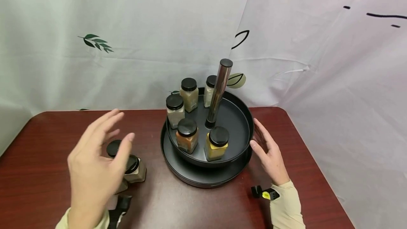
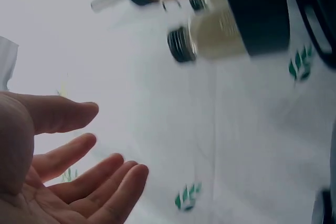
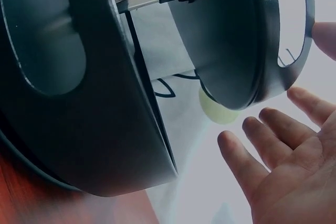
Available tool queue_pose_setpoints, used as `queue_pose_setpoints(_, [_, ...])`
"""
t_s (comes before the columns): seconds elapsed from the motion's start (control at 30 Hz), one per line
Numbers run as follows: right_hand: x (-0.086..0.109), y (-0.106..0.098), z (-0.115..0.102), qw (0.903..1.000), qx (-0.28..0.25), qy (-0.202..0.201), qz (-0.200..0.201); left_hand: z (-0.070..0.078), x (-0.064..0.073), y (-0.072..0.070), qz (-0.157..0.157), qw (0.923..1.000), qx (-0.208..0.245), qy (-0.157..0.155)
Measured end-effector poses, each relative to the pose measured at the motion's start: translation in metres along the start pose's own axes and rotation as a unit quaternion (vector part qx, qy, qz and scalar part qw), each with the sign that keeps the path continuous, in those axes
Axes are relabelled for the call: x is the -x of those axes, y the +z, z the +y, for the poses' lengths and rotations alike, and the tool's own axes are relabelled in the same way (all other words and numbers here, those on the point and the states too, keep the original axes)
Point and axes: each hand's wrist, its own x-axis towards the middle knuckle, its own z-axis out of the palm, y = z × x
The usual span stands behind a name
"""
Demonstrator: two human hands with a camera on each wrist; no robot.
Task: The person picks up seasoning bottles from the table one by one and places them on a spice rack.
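Observation:
A black two-tier turntable rack (image 1: 236, 119) with a shiny center post (image 1: 219, 91) stands on the table. Its upper tray carries several square spice jars with black lids, among them a yellow one (image 1: 216, 149) and an orange-brown one (image 1: 187, 140). My right hand (image 1: 268, 151) is at the upper tray's right rim, thumb and index fingertip right against it, other fingers spread. In the right wrist view that tray's slotted wall (image 3: 268, 35) shows beside the fingers. My left hand (image 1: 95, 165) hovers at the left, fingers extended and apart, holding nothing. It partly hides a group of spice jars (image 1: 136, 172).
The reddish-brown table (image 1: 178, 207) has rounded back corners. A pale leaf-print curtain (image 1: 143, 70) hangs close behind the rack, and another stretch of it runs along the right. The lower tray (image 1: 197, 179) juts out below the upper one at the front.

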Motion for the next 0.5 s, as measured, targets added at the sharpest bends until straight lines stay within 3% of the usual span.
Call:
queue_pose_setpoints(0.13, [0.001, 0.000, 0.000, 0.9999, 0.008, 0.006, -0.002, -0.017, -0.003, -0.012, -0.016, 0.9991, -0.030, -0.025])
queue_pose_setpoints(0.27, [0.002, 0.000, -0.001, 0.9999, 0.015, 0.006, -0.002, -0.036, -0.005, -0.020, -0.053, 0.9941, -0.071, -0.063])
queue_pose_setpoints(0.4, [0.002, 0.000, -0.001, 0.9999, 0.015, -0.002, -0.002, -0.054, -0.007, -0.030, -0.132, 0.9776, -0.121, -0.111])
queue_pose_setpoints(0.5, [0.002, -0.001, 0.000, 0.9998, 0.020, -0.004, -0.007, -0.066, -0.008, -0.037, -0.195, 0.9623, -0.144, -0.125])
